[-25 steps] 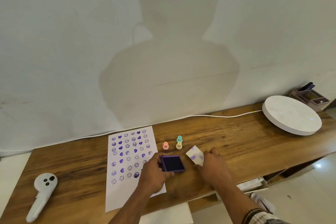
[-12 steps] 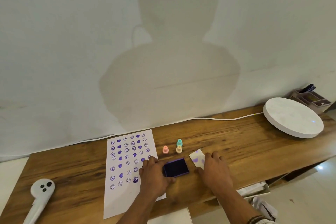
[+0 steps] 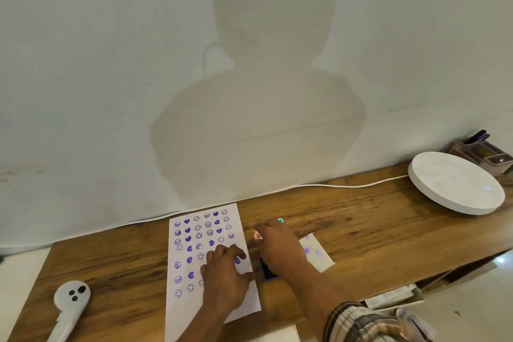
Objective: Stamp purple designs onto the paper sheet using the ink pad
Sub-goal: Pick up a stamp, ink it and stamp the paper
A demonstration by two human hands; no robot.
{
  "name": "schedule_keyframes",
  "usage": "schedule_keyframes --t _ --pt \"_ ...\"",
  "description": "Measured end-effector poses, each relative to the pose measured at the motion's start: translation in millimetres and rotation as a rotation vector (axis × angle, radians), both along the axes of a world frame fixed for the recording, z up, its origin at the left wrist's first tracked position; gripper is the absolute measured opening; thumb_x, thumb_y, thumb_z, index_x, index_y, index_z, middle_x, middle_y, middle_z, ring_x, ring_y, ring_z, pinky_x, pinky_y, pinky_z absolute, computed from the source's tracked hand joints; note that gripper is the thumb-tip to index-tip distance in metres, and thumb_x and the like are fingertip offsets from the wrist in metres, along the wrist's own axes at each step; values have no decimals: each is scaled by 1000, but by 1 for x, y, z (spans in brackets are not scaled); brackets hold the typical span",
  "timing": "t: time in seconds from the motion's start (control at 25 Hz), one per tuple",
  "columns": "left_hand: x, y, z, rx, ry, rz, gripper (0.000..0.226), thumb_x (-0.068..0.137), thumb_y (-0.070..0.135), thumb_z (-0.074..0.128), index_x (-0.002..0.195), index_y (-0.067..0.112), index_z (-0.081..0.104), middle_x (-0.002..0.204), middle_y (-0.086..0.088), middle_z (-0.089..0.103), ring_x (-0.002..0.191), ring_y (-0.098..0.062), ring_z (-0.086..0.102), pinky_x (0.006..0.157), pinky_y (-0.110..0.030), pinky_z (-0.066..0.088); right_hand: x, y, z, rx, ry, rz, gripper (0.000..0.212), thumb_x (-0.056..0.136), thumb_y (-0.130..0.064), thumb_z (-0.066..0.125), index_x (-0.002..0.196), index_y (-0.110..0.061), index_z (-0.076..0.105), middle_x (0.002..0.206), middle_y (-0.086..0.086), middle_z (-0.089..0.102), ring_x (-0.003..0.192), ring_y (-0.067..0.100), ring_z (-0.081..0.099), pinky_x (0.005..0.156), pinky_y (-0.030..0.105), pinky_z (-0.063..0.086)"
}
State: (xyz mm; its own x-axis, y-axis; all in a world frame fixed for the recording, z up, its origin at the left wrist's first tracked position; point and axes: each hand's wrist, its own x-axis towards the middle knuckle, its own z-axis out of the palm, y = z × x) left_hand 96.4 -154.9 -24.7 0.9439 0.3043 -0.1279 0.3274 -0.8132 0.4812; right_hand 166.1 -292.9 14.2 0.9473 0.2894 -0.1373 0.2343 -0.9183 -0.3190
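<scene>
A white paper sheet [image 3: 194, 253] lies on the wooden desk, covered with rows of purple hearts and smiley faces. My left hand [image 3: 226, 277] rests on the sheet's right half, fingers spread and holding nothing. My right hand [image 3: 280, 244] reaches over the purple ink pad [image 3: 268, 272], which shows only as a dark edge under my wrist. Its fingertips touch a small pink stamp [image 3: 257, 235]. A teal stamp top [image 3: 280, 220] pokes out behind the knuckles. Whether the fingers grip a stamp is hidden.
A white card with purple smudges [image 3: 316, 254] lies just right of my right hand. A white controller [image 3: 69, 302] lies at the desk's left end. A round white disc [image 3: 455, 182], a cable [image 3: 347, 185] and a desk organiser [image 3: 483, 151] sit at the far right.
My left hand has let go of the ink pad and moved left onto the paper. My right hand has left the white card and moved up and left to the small stamps.
</scene>
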Motion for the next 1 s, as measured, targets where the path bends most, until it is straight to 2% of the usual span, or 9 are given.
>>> schedule_keyframes --t 0.28,0.4,0.56,0.64,0.68,0.76,0.8,0.88,1.0 --pt "10 26 15 7 -7 35 48 73 55 81 114 42 61 128 16 61 118 -13 54 110 -39 41 25 19 -25 -125 36 -10 58 86 -20 87 137 -22 60 147 8 48 129 32 57 99 53 57" --pt "6 29 18 -6 -24 37 47 72 54 83 113 42 62 128 16 62 116 -12 54 108 -37 42 29 18 -31 -136 62 -41 50 86 -19 86 131 -19 64 144 8 50 122 31 61 96 49 58" --pt "2 29 21 -49 -36 26 45 74 47 85 113 39 65 125 14 65 115 -13 55 106 -38 43 27 14 -31 -63 120 -94 41 92 -19 81 129 -19 64 134 8 64 112 24 67 96 39 58" --pt "1 29 24 -112 -58 31 47 75 40 87 117 36 67 126 10 67 113 -15 58 104 -36 46 22 12 -25 82 158 -215 32 96 -20 75 126 -23 65 121 5 71 96 17 68 83 31 61" --pt "1 28 27 -178 -74 39 50 76 36 88 121 33 67 128 8 68 110 -15 60 99 -29 51 16 10 -22 213 164 -286 26 99 -24 72 124 -26 67 113 0 73 87 12 67 73 25 60" --pt "5 26 40 -331 -87 54 56 78 26 88 129 29 66 131 4 67 101 -12 61 72 -5 51 3 6 -13 506 178 -380 22 100 -33 71 122 -30 70 103 -9 74 82 9 68 64 22 57" --pt "7 24 49 -392 -91 60 58 79 23 88 133 27 65 131 2 67 97 -10 61 61 -2 47 -4 2 -6 649 200 -399 23 98 -35 73 120 -29 72 104 -11 74 86 10 71 68 27 61" --pt "9 21 66 -473 -104 59 60 82 18 86 137 27 63 128 1 70 99 -12 66 63 -6 48 -18 -3 11 902 264 -415 23 93 -37 79 114 -28 76 106 -8 78 93 17 76 79 38 66" --pt "3 14 89 -563 -104 39 59 85 13 82 139 27 63 123 1 74 105 -16 71 70 -22 61 -37 -13 40 1176 371 -415 38 78 -42 85 110 -24 76 102 -3 81 87 20 80 75 32 66"
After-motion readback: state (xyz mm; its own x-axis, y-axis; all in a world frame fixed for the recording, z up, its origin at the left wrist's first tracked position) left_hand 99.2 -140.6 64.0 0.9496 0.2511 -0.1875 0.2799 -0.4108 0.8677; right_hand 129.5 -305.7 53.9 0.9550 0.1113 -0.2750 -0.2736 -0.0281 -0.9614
